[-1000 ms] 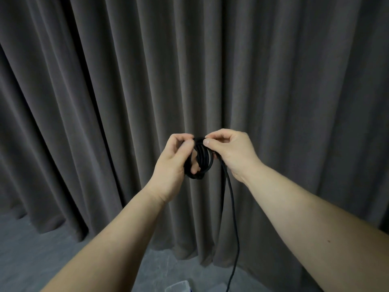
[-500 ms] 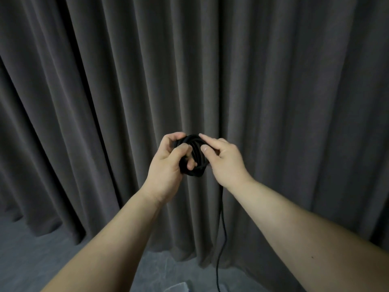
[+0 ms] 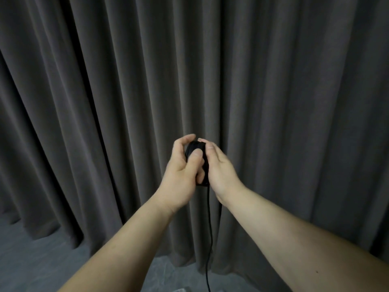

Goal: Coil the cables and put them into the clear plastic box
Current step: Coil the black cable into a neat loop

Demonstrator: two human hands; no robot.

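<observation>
A matt black, smooth-jacketed cable (image 3: 209,218) hangs before a heavy grey cloth curtain (image 3: 273,102) with a soft, velvety nap; the grey floor (image 3: 31,260) looks dull, stone-like.

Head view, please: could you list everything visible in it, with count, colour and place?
cable coil: one, black, held between both hands at the centre of the view.
loose cable end: one, black, hangs from the coil down to the bottom edge.
curtain: one, dark grey, pleated, fills the background.
floor: one, grey, along the lower left and bottom centre.
pale object: one, a sliver at the bottom edge; too little shows to tell what it is.
left hand: one, grips the coil, thumb across its front.
right hand: one, rests against the coil's right side, fingertips on its top.
</observation>
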